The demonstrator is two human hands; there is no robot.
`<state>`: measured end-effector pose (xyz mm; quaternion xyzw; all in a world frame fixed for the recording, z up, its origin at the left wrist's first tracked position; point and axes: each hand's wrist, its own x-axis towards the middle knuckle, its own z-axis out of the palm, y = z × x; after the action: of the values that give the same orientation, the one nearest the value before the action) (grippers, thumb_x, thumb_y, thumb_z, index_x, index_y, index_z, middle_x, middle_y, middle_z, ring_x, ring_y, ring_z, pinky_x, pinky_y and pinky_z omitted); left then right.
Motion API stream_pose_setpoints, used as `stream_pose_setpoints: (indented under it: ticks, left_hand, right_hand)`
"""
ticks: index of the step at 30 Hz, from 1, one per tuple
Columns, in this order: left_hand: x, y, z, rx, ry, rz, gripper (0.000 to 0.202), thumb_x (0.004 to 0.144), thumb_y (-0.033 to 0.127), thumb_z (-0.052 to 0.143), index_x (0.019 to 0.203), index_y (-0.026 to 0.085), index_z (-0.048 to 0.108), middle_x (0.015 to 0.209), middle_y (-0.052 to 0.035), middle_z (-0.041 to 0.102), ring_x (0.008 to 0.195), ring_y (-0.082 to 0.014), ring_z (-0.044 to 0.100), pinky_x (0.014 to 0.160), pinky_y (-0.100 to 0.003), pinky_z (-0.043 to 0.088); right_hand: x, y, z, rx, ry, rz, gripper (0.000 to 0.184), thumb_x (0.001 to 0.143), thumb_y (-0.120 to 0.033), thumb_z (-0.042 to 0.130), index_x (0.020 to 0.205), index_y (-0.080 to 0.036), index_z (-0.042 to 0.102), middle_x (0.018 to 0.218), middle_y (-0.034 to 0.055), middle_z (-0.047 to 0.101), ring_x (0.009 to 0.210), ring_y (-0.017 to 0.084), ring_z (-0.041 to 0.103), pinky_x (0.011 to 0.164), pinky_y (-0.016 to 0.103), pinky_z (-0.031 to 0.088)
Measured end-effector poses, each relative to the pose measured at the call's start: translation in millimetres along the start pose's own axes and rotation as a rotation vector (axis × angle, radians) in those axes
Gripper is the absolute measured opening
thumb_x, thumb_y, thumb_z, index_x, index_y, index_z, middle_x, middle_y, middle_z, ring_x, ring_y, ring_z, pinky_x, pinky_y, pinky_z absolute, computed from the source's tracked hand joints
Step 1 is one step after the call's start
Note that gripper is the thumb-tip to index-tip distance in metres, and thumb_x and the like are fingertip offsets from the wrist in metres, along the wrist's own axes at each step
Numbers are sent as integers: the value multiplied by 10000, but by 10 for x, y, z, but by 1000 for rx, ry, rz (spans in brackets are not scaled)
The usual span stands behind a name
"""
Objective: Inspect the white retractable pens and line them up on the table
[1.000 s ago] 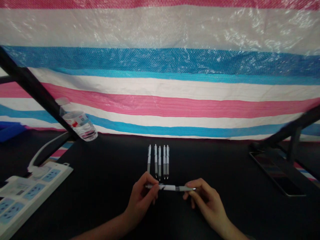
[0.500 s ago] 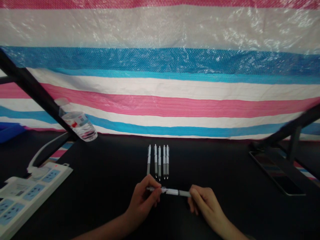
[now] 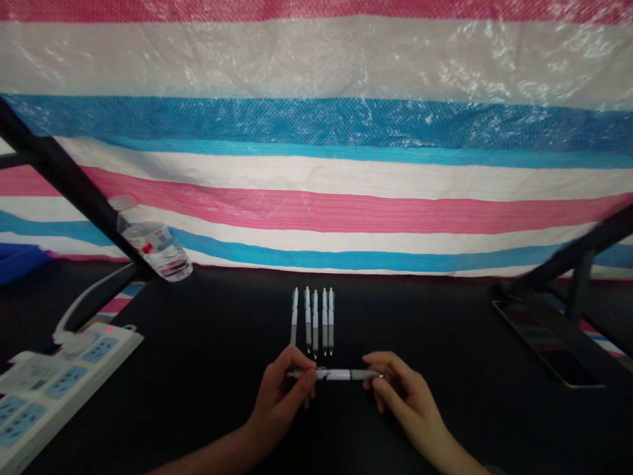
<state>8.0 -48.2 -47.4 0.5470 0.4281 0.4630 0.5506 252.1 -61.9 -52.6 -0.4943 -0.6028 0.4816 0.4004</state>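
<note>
A white pen [image 3: 339, 375] with a grey grip lies nearly level between my two hands. My left hand [image 3: 283, 390] pinches it near its clicker end between thumb and fingers. Around the tip on the other side, my right hand [image 3: 404, 389] has thumb and forefinger apart, and the metal point shows between them. Whether a right fingertip still touches the pen I cannot tell. Just beyond, several similar pens [image 3: 315, 323] lie side by side, tips toward me. The leftmost pen [image 3: 295, 309] sits slightly apart, its lower end hidden behind my left hand.
A white power strip [image 3: 74, 379] with a plug lies on the black table [image 3: 208, 343] at left. Behind it a clear bottle [image 3: 158, 249] leans by a black bar. A phone [image 3: 546, 343] rests at right. Striped sheeting [image 3: 316, 211] hangs at the back.
My right hand's fingers have opened from the pen's grip end, and the tip now shows. The pen has become more level. My left hand keeps its pinch.
</note>
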Motion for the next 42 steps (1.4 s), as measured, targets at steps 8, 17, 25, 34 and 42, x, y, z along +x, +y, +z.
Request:
stream_pose_setpoints:
  ticks: [8,17,25,34,42]
  left_hand:
    - [-8,-26,-3,-11,-9,17,361,882,522,643,844,165,598,582,23,582,461,-90,516,458,-194,398]
    - [-6,-7,4,-8,-8,8,347,894,509,631,840,167,599,578,22,574,460,-93,512,448,-198,397]
    - [7,-18,3,-31,-30,-5,271,906,457,635,921,192,586,622,36,559,484,-94,513,459,-194,413]
    - [68,-15,45,-187,-106,24,209,875,380,698,893,173,676,815,-22,593,729,-146,563,670,-257,467]
    - [111,-108,8,-356,-6,-97,352,895,335,684,1214,219,593,898,-41,683,835,-196,659,803,-332,507]
  right_hand:
    - [-11,12,-9,-45,-92,6,425,1008,-510,419,835,-181,624,608,-4,588,485,111,517,479,219,374]
    - [-22,-5,-18,-209,-126,-55,386,1004,-485,448,824,-183,609,642,-25,516,563,117,493,536,231,352]
    - [-19,-7,-19,-319,-123,-113,407,1007,-475,438,752,-188,573,637,-31,472,580,118,472,551,233,338]
    - [-60,-102,97,-436,-287,-156,269,978,-425,515,893,-197,628,680,-24,542,613,130,518,586,224,387]
    - [-83,-171,78,-419,-300,-121,294,1003,-430,463,1031,-218,664,714,-9,614,638,136,564,612,215,435]
